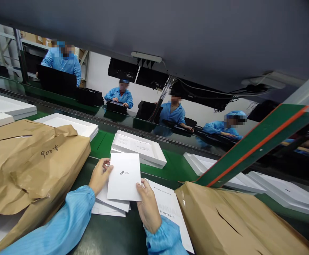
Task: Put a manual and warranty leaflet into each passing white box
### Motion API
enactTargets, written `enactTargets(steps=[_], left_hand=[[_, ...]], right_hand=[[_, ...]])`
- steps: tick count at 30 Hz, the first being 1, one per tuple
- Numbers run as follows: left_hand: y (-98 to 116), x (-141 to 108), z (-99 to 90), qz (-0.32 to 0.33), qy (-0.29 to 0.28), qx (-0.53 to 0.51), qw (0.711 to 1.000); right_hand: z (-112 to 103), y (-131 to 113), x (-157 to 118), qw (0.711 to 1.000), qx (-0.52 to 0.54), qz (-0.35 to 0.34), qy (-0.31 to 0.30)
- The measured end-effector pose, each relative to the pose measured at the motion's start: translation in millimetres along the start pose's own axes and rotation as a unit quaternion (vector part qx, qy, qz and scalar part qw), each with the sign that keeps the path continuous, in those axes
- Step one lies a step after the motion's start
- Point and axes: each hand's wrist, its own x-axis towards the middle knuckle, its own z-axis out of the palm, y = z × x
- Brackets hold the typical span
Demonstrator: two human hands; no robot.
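Observation:
A small white card [124, 187] with a black logo printed in its middle is held up between both my hands. My left hand [99, 178] pinches its left edge, thumb in front and fingers curled. At the lower right edge, my right hand [149, 209] grips it with the thumb on its face. Below the card, white sheets [109, 209] lie in a loose pile on the dark green table. A white printed manual [167, 203] lies to the right, partly behind my right hand and sleeve. Just beyond the card sits a shallow white box [154, 160] with printed paper inside.
Torn brown paper wrapping [61, 166] stands at left, and a brown paper package [223, 216] at right. More white boxes [90, 129] line the green conveyor [103, 141]. A green board with an orange stripe [260, 143] slants at right. Several people in blue work beyond.

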Motion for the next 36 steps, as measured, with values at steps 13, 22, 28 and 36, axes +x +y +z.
enactTargets(steps=[13,22,28,36], left_hand=[[29.9,-17.4,12.5,-0.054,-0.217,-0.261,0.939],[36.2,-27.8,24.8,-0.023,-0.288,-0.225,0.93],[48.8,-18.5,9.8,-0.007,-0.269,-0.216,0.939],[42.2,-7.8,-0.1,0.018,-0.162,-0.099,0.982]], right_hand=[[-7.6,-4.0,3.5,0.969,0.233,0.083,-0.006],[14.6,-3.6,-25.6,0.955,0.218,0.157,-0.126],[14.8,-4.0,-22.1,0.968,0.073,0.176,-0.162],[-10.0,-8.1,0.0,0.987,0.117,0.081,0.071]])
